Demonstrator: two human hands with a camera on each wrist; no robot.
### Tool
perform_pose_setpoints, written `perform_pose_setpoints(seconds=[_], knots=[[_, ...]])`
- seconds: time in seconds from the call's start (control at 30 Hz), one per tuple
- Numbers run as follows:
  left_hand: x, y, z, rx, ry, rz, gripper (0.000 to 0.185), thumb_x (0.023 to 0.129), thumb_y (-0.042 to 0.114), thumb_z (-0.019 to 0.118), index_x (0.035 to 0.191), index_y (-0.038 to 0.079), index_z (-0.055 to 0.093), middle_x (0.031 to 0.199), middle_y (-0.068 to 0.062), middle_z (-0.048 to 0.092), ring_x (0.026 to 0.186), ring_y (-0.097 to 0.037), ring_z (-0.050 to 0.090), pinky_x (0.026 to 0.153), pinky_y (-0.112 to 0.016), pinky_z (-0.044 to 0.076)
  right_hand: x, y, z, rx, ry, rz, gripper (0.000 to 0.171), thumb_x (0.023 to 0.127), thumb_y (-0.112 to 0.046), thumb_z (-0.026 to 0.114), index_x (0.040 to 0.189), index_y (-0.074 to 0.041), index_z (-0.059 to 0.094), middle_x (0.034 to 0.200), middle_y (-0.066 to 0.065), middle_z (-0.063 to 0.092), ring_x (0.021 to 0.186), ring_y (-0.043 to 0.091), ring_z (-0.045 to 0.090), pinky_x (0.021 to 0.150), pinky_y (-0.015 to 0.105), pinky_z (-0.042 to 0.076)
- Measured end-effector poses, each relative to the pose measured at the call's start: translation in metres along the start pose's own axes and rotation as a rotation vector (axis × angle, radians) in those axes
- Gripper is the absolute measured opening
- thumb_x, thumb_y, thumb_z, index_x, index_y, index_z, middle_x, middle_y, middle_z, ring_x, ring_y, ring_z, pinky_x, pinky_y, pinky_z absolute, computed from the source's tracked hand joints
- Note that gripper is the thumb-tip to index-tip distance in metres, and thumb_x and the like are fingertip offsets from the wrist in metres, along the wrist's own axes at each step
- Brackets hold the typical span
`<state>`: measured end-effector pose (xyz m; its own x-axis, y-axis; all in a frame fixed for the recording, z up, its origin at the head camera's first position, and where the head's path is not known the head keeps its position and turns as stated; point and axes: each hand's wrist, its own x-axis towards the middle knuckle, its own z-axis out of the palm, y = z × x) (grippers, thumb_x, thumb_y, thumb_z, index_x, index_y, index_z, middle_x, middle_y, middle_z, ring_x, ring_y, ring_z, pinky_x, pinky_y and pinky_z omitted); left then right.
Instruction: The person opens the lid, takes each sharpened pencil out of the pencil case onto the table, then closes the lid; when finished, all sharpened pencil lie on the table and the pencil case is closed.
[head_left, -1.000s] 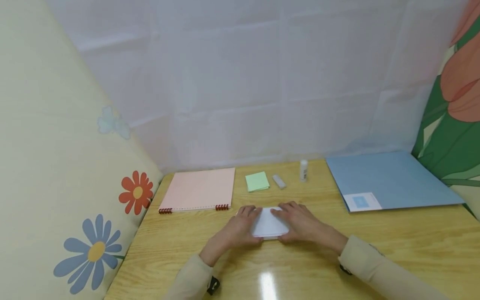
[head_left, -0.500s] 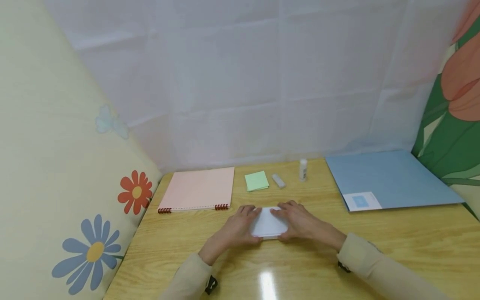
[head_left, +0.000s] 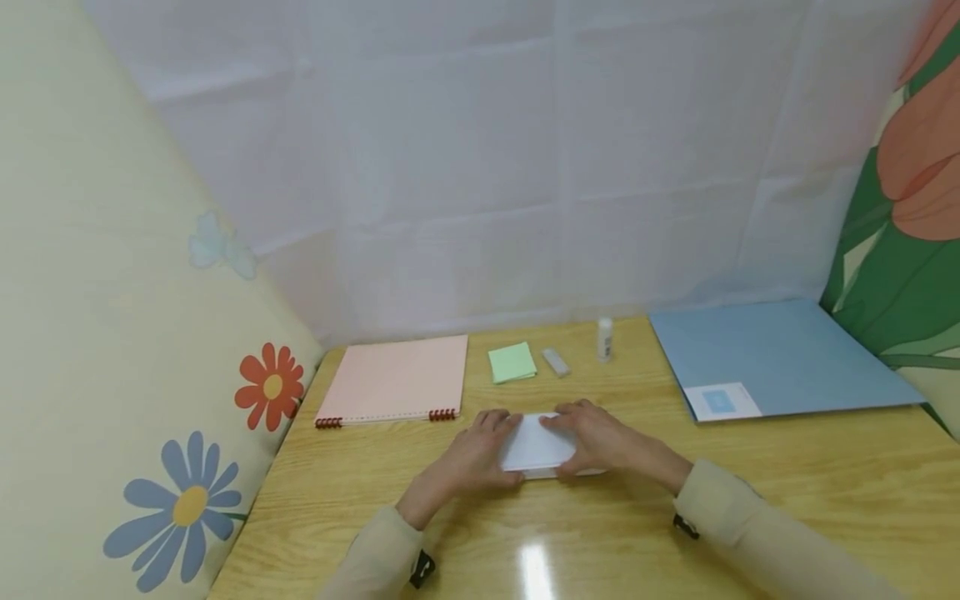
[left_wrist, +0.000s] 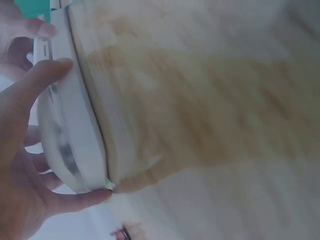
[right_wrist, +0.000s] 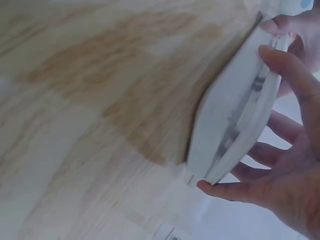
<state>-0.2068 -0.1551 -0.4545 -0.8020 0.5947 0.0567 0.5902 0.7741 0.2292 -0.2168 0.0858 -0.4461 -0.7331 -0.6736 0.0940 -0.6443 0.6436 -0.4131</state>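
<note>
Both hands pinch the folded white paper (head_left: 536,446) from opposite sides: the left hand (head_left: 468,460) takes its left edge, thumb (left_wrist: 37,82) on one face and fingers curled round the other, and the right hand (head_left: 600,442) does the same on the right edge, thumb (right_wrist: 287,70) on top and fingertips (right_wrist: 220,190) under the lower corner. In the wrist views the paper bulges between the layers, so each grip is curled onto it, not spread. It lies at the middle of the tabletop (head_left: 787,483), near the front edge.

By size, the blue folder (head_left: 780,358) lies at the far right with a pale label (head_left: 722,402) on its near corner. A pink notebook (head_left: 397,379) with red spiral rings lies far left. Between them sit a green note pad (head_left: 512,362), a small grey eraser (head_left: 555,362) just beside it, and a white glue stick (head_left: 604,339) standing upright.
</note>
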Motion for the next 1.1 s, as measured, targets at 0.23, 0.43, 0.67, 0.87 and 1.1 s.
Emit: perform_pose_setpoints(seconds=[0.23,0.43,0.67,0.87,1.1], knots=[[-0.01,-0.012,0.009,-0.184,-0.008,-0.012,0.091,0.077,0.044,0.078,0.149,0.009,0.035,0.149,-0.022,0.03,0.134,-0.04,0.033,0.099,-0.054,0.042,-0.004,0.009,0.004,0.016,-0.023,-0.017,0.074,0.076,-0.044,0.079,0.134,-0.005,0.055,0.134,0.024,0.052,0.115,0.039,0.052,0.094,0.051,0.046],[-0.021,-0.021,0.013,-0.332,-0.006,-0.061,0.095,0.075,0.039,0.081,0.15,0.009,0.031,0.148,-0.024,0.026,0.13,-0.043,0.033,0.1,-0.058,0.039,-0.01,0.016,0.01,0.136,-0.037,0.033,0.075,0.08,-0.051,0.073,0.138,-0.007,0.053,0.138,0.022,0.047,0.123,0.04,0.045,0.097,0.055,0.043],[-0.025,-0.027,0.009,-0.438,0.018,-0.12,0.102,0.071,0.034,0.085,0.151,0.007,0.028,0.144,-0.026,0.03,0.121,-0.041,0.044,0.098,-0.057,0.041,-0.011,0.02,0.0,0.154,-0.033,-0.019,0.069,0.081,-0.047,0.073,0.135,-0.006,0.056,0.136,0.018,0.049,0.122,0.036,0.047,0.099,0.053,0.042],[-0.024,-0.032,0.008,-0.484,0.01,-0.138,0.103,0.071,0.033,0.085,0.152,0.008,0.026,0.14,-0.021,0.034,0.117,-0.037,0.046,0.097,-0.055,0.043,-0.016,0.026,-0.01,0.155,-0.037,-0.029,0.068,0.082,-0.045,0.074,0.133,-0.004,0.057,0.135,0.018,0.05,0.122,0.037,0.048,0.099,0.053,0.042],[-0.024,-0.035,0.008,-0.626,0.013,-0.184,0.104,0.072,0.027,0.086,0.153,0.012,0.022,0.142,-0.02,0.03,0.117,-0.035,0.042,0.098,-0.056,0.04,-0.013,0.036,-0.017,0.152,0.013,-0.056,0.057,0.083,-0.045,0.071,0.125,-0.007,0.063,0.127,0.014,0.06,0.115,0.035,0.055,0.096,0.051,0.045]])
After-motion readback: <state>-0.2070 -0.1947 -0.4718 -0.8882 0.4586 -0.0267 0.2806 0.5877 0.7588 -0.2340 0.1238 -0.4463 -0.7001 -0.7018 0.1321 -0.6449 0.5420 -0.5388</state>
